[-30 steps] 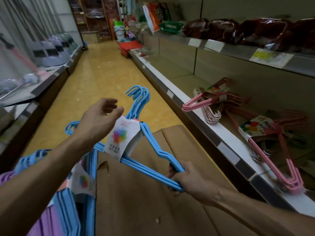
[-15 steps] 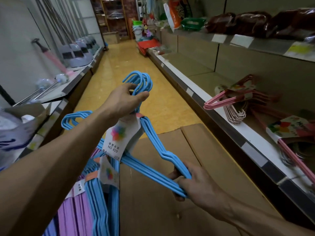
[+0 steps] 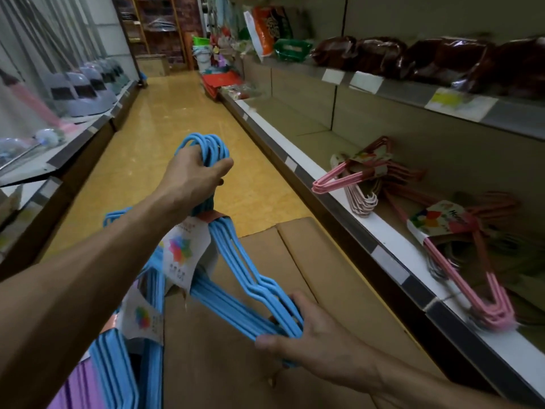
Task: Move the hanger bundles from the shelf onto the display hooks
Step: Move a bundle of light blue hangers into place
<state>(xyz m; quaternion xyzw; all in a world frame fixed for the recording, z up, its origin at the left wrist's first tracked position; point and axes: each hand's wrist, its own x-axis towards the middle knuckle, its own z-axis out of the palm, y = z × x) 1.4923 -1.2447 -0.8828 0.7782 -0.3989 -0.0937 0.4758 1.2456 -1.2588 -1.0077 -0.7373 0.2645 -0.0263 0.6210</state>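
Now my left hand [image 3: 196,177] has closed around the hooks of the blue plastic hanger bundle [image 3: 236,270].
My right hand [image 3: 298,339] grips its lower corner above the brown cardboard box [image 3: 324,261]; ready to carry, display hooks unseen.

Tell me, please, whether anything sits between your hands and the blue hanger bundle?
Nothing does: the left hand is already closed around the blue hanger bundle at its hooks, and the right hand grips its lower corner. No display hooks are in view.
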